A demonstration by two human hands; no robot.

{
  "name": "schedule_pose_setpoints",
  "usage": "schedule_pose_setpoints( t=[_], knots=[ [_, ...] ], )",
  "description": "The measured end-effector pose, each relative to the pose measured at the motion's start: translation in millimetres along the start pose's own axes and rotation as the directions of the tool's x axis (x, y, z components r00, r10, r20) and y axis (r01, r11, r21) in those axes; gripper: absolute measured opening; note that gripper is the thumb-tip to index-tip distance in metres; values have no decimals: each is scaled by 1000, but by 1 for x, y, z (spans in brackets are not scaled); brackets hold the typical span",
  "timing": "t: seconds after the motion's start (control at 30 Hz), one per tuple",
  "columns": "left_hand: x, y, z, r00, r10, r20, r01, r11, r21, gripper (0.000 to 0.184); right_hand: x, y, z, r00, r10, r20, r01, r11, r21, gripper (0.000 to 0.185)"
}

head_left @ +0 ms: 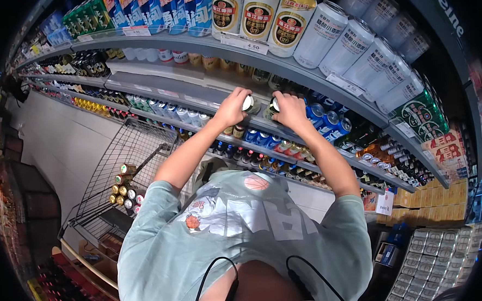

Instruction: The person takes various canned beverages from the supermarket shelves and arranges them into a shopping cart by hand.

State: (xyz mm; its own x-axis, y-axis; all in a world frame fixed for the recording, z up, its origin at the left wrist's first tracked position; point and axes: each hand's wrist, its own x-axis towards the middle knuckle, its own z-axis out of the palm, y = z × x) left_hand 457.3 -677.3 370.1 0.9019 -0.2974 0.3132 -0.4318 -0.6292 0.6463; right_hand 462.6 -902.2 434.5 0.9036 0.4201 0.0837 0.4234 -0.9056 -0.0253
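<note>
At the front of a middle shelf, my left hand (232,107) is wrapped round a drinks can (248,103) with a pale round top; its label is mostly hidden by the fingers. Close by on the right, my right hand (291,111) grips a second can (274,105), dark-sided with a pale lid. Both cans are upright, a small gap apart, at the shelf edge. Whether they rest on the shelf I cannot tell. Blue cans (315,113) stand just right of my right hand.
An upper shelf (192,48) with large beer cans (258,13) juts out above my hands. Lower shelves hold rows of bottles and cans. On my left stands a wire shopping cart (113,152) with several cans (124,192) in it. Stacked can packs (426,260) are at lower right.
</note>
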Motion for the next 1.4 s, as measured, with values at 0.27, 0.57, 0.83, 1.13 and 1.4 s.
schedule_pose_setpoints(
  t=[0.27, 0.57, 0.83, 1.13, 1.4],
  knots=[
    [-73, 3, -56, 954, -85, -286, 41, 987, -156, 66, -7, -60, -44, 985, -157, -76, 168, 972, 164, 68],
    [-267, -42, -131, 731, -508, -456, 473, 858, -198, 68, 28, -243, -14, 893, -447, 50, 371, 794, 482, 70],
    [-420, -104, -154, 409, -690, -597, 721, 645, -252, 67, 56, -402, 112, 716, -697, 41, 540, 589, 601, 65],
    [-468, -205, -146, 314, -818, -481, 860, 460, -221, 61, 87, -522, 265, 568, -782, 258, 454, 559, 694, 60],
    [-491, -318, -134, 326, -871, -368, 926, 372, -60, 69, 108, -581, 396, 649, -702, 293, 310, 596, 741, 61]
  ],
)
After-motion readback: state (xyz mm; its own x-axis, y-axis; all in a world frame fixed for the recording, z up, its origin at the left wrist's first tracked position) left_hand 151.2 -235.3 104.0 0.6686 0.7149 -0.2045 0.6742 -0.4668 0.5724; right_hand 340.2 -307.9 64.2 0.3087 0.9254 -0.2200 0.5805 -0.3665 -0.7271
